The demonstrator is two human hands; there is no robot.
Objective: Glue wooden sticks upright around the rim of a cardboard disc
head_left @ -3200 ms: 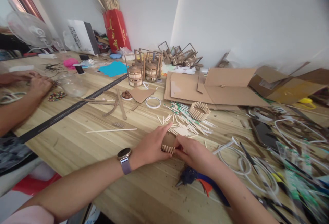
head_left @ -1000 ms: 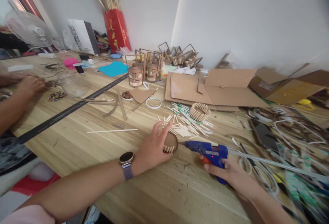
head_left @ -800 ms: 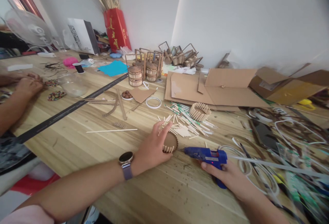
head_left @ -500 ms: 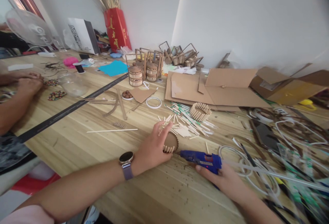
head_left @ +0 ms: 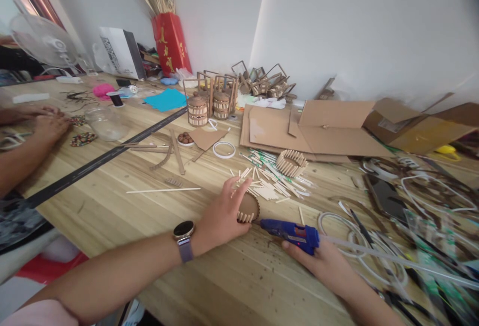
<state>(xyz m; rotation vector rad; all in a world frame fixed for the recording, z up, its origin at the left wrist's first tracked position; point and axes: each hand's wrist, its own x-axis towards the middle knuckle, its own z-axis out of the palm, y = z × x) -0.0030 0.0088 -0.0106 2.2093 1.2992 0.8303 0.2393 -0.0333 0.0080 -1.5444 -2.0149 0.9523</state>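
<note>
My left hand [head_left: 223, 211], with a watch [head_left: 184, 231] on its wrist, is closed around the left side of a round cardboard base [head_left: 250, 205]. Short wooden sticks [head_left: 245, 217] stand along the near rim of this base; its left part is hidden by my fingers. My right hand [head_left: 318, 261] grips a blue hot glue gun [head_left: 290, 233]. The nozzle points left, close to the base's near right rim; I cannot tell whether it touches. Just beyond the base lies a loose pile of short wooden sticks [head_left: 267, 186], beside a finished-looking ring of sticks [head_left: 292, 163].
Small lidded baskets [head_left: 197, 109] with tall handles stand at the back. Flattened cardboard [head_left: 277, 131] lies behind the stick pile. White cord coils [head_left: 346, 231] and a dark phone [head_left: 381, 191] are at right. Another person's hands [head_left: 50, 124] work at far left, near a clear jar [head_left: 107, 122].
The glue gun and my right hand have shifted slightly left, bringing the nozzle closer to the base. My left hand stays in place. The other person's hands have moved a little right.
</note>
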